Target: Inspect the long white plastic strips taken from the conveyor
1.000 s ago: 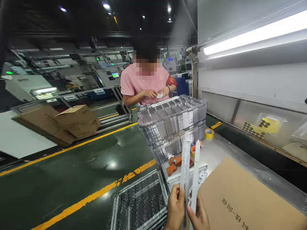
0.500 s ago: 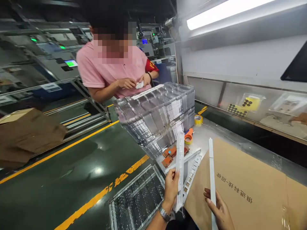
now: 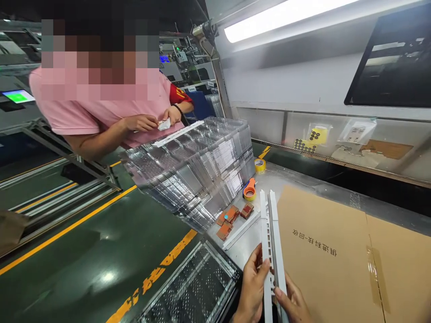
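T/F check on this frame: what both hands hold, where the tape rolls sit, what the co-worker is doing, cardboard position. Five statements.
1. Both hands, left hand and right hand, hold the white slotted strips. True.
2. The strips are held wide apart. False: they sit side by side, close together.
3. The orange tape roll lies on top of the clear tray stack. False: it lies on the table beside the stack.
4. The flat cardboard lies right of the strips. True.
5. The co-worker's hands are empty. False: they hold a small white item.
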Tool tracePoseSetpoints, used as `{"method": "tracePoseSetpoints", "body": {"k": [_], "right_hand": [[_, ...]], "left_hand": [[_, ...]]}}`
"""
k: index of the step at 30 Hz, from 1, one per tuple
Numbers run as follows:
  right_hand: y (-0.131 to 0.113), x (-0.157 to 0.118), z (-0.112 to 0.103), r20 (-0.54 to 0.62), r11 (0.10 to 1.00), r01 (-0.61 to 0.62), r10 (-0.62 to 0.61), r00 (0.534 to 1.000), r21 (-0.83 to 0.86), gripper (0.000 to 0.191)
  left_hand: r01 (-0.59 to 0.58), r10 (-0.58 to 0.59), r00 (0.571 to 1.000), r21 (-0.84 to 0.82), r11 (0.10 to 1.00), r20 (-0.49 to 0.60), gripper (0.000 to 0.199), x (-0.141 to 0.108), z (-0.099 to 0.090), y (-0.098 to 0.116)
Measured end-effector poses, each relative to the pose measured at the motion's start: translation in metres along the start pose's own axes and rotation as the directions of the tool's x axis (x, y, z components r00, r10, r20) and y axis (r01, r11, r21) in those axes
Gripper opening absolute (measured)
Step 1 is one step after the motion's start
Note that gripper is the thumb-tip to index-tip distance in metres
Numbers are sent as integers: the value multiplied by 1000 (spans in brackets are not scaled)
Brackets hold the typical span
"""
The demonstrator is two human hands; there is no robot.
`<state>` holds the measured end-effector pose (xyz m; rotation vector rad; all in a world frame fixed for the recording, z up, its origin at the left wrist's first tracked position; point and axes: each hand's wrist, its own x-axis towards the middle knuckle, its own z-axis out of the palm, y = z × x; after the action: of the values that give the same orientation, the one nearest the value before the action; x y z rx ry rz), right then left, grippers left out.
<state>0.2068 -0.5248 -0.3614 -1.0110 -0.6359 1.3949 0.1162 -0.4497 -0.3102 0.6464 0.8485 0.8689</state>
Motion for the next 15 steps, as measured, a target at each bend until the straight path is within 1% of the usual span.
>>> {"method": "tracePoseSetpoints", "body": {"k": [2, 5, 7, 10, 12, 15], "right_hand": [[4, -1, 0, -3, 1000, 21, -21, 1000, 21, 56], [8, -2, 3, 19, 999, 41, -41, 999, 4, 58], [7, -2, 5, 24, 999, 32, -32, 999, -9, 59], [3, -2, 8, 27, 1000, 25, -25, 999, 15, 62], [1, -1, 9, 48, 999, 42, -43, 998, 33, 63], [2, 0, 9, 41, 997, 72, -74, 996, 35, 64]], "left_hand": [[-4, 4, 1000, -21, 1000, 6, 57, -3, 2, -1], [-33, 33, 999, 2, 999, -17, 56, -5, 4, -5], [-18, 19, 1000, 16, 1000, -25, 57, -5, 4, -7], [13, -13, 999, 11, 1000, -32, 56, -5, 5, -9], [15, -15, 999, 6, 1000, -38, 55, -5, 6, -10], [-2, 1, 998, -15, 1000, -62, 56, -3, 7, -11]]}}
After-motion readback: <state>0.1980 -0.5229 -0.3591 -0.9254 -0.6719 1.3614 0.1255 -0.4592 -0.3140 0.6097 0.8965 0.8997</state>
